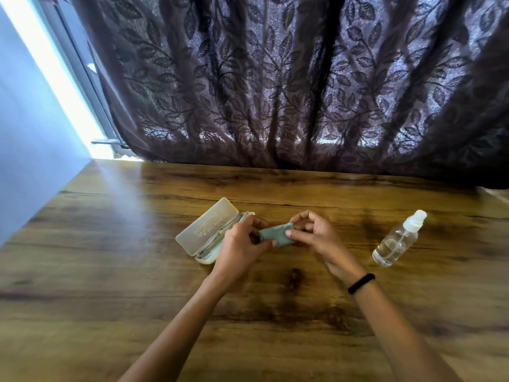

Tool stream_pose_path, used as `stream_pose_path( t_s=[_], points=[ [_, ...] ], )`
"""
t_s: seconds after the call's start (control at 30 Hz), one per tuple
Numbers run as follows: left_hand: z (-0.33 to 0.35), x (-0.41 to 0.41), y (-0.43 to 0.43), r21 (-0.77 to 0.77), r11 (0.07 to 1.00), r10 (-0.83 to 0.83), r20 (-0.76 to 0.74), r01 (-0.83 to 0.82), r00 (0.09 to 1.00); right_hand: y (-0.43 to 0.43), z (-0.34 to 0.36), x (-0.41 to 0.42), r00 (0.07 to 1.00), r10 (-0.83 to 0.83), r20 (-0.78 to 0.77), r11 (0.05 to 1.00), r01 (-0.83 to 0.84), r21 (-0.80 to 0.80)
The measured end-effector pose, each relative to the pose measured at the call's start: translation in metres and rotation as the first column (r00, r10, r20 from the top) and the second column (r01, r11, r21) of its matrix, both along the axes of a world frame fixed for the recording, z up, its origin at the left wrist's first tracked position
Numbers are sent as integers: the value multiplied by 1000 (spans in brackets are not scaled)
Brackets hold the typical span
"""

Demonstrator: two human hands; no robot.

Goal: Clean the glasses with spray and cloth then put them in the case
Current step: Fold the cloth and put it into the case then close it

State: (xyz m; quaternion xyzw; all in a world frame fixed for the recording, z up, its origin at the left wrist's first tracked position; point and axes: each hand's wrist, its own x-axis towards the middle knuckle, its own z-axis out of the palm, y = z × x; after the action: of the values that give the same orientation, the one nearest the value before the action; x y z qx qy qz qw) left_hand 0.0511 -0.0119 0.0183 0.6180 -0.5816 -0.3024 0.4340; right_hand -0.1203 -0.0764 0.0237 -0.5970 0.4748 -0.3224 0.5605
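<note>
Two bare forearms reach in from the near edge, the right one with a black band (361, 283) at the wrist. Between them the left hand (242, 244) and the right hand (316, 232) hold a small grey-green cloth (275, 237): the left curls its fingers round one end, the right pinches the other end with thumb and fingertips, so both hands are closed on it. Just behind the left hand, on its outer side, the pale case (205, 230) lies with its lid thrown back, and a thin metal frame, most likely the glasses (219, 235), rests inside it, partly hidden by the knuckles. Well apart from the right hand, on its outer side, the clear spray bottle (396, 241) lies tilted with its white cap on. Whether the lenses are clean cannot be seen. With the cloth folded small and the glasses in the case, the wiping seems done; closing the lid seems to remain. Under everything is a wooden table (110, 271) with dark grain. Beyond the hands hangs a dark curtain (275, 92) with a leaf pattern, and far past the left hand stand a bluish wall (33, 133) and a bright window strip (55, 73).
</note>
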Motion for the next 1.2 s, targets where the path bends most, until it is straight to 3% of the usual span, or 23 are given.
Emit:
stream_pose_path(
  t_s=[0.17,0.33,0.57,0.67,0.8,0.97,1.2],
  points=[
    [11,37,5,72,986,158,-165,-148,974,-14,20,43,988,124,96,992,-120,-43],
    [14,77,11,99,956,290,-169,-276,942,-25,32,93,971,238,14,967,-235,-99],
    [8,98,3,190,899,397,25,-394,917,-36,34,136,918,289,-273,909,-352,-221],
    [0,96,1,192,891,387,152,-411,909,-37,26,138,886,273,-375,891,-380,-250],
    [-11,94,0,197,895,361,203,-399,910,-38,15,134,856,218,-470,870,-388,-304],
    [-15,91,0,154,910,333,285,-386,899,-37,11,130,839,189,-510,858,-393,-330],
    [-17,82,4,54,938,276,480,-341,833,-35,10,119,874,211,-438,884,-362,-296]
  ],
)
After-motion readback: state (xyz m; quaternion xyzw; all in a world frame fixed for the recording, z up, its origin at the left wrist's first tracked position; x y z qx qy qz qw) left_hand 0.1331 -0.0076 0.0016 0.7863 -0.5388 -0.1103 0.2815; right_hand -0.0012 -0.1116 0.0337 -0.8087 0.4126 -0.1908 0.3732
